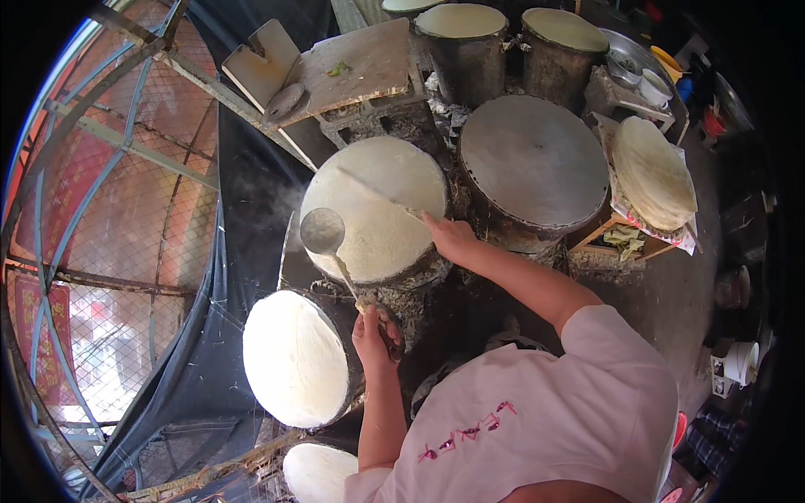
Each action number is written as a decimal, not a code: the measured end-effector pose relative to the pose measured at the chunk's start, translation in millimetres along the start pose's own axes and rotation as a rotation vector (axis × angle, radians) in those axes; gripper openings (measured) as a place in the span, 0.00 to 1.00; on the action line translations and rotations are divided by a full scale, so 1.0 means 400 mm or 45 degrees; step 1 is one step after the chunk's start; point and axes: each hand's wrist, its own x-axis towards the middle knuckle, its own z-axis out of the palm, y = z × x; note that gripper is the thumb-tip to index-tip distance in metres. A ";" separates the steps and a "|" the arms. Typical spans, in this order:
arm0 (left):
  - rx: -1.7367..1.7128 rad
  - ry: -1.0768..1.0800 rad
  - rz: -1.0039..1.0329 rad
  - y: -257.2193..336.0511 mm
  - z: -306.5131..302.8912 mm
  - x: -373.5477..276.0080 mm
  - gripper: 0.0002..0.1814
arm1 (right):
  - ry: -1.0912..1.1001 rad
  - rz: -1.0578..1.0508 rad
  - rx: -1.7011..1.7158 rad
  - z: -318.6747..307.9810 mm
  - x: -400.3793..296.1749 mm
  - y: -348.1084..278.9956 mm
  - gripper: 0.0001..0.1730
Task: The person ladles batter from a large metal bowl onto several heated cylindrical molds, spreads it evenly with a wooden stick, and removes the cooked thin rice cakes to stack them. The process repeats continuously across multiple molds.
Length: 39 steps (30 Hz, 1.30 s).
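Note:
My left hand (377, 333) is closed around the handle of a metal ladle (322, 231), whose round bowl hangs over the left edge of a large round griddle (383, 207). A pale, thin layer coats that griddle. The fingers of my right hand (449, 237) grip a long, thin spreading stick or blade (377, 192), which reaches across the coated surface from the right. Just beside my left hand is a dark, round vessel (391, 336), partly hidden by the fingers.
A bare grey griddle (534, 160) stands to the right, near a stack of thin round sheets (653, 173). Lower left is another griddle with a bright white sheet (299, 361). Several drum stoves stand at the back, near a worn board (358, 63). Wire mesh (126, 188) runs along the left.

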 end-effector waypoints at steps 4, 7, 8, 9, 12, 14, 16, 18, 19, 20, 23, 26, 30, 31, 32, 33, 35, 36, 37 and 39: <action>0.093 0.060 -0.044 0.004 -0.010 0.014 0.12 | 0.201 0.207 -0.130 -0.007 0.042 -0.004 0.30; 0.080 0.041 0.107 -0.009 -0.012 0.067 0.11 | -0.006 0.055 -0.072 -0.016 0.072 -0.011 0.28; 0.246 0.050 0.187 -0.013 -0.014 0.101 0.11 | -0.131 -0.017 -0.052 -0.022 0.080 -0.018 0.29; 0.416 0.056 0.266 -0.014 -0.019 0.146 0.12 | -0.046 -0.014 -0.066 -0.025 0.072 -0.027 0.29; 0.709 0.128 0.484 -0.050 -0.019 0.290 0.20 | -0.030 0.051 0.043 -0.032 0.023 -0.058 0.30; 0.954 0.143 0.647 -0.072 -0.029 0.366 0.25 | 0.062 0.225 0.189 -0.011 -0.050 -0.074 0.30; 1.318 0.116 0.784 -0.077 -0.044 0.414 0.28 | 0.163 0.306 0.376 0.045 -0.124 -0.097 0.31; 1.473 0.084 0.855 -0.079 -0.054 0.418 0.26 | 0.315 0.349 0.664 0.139 -0.177 -0.131 0.31; 1.555 0.074 0.862 -0.077 -0.055 0.406 0.24 | 0.291 0.418 0.895 0.193 -0.185 -0.155 0.31; 1.512 0.016 0.747 -0.072 -0.053 0.391 0.23 | 0.196 0.419 1.130 0.237 -0.190 -0.169 0.30; 1.198 -0.116 0.378 -0.056 -0.025 0.322 0.21 | 0.120 0.376 1.154 0.315 -0.138 -0.240 0.28; 0.559 -0.098 -0.064 -0.038 0.007 0.235 0.17 | 0.482 -0.082 1.210 0.287 -0.110 -0.300 0.27; -1.424 -0.589 -0.615 0.069 -0.011 0.158 0.09 | 0.179 -0.185 1.245 0.180 -0.145 -0.260 0.24; -1.558 -0.618 -0.609 0.093 -0.018 0.139 0.09 | 0.216 -0.066 1.114 0.160 -0.156 -0.228 0.23; -1.710 -0.665 -0.596 0.109 -0.021 0.116 0.09 | 0.284 -0.059 1.007 0.142 -0.163 -0.183 0.23; -1.847 -0.712 -0.575 0.117 -0.020 0.092 0.09 | 0.354 -0.053 0.902 0.124 -0.170 -0.137 0.22; -1.836 -0.744 -0.479 0.122 -0.002 0.057 0.10 | 0.526 -0.109 0.744 0.077 -0.168 -0.043 0.21; -1.798 -0.754 -0.435 0.125 0.006 0.044 0.10 | 0.531 -0.142 0.497 0.049 -0.166 -0.008 0.23; -1.756 -0.763 -0.397 0.126 0.015 0.033 0.11 | 0.315 -0.122 0.284 0.017 -0.160 0.021 0.23; -1.663 -0.758 -0.341 0.128 0.035 0.017 0.12 | -0.104 -0.117 -0.116 -0.060 -0.130 0.071 0.25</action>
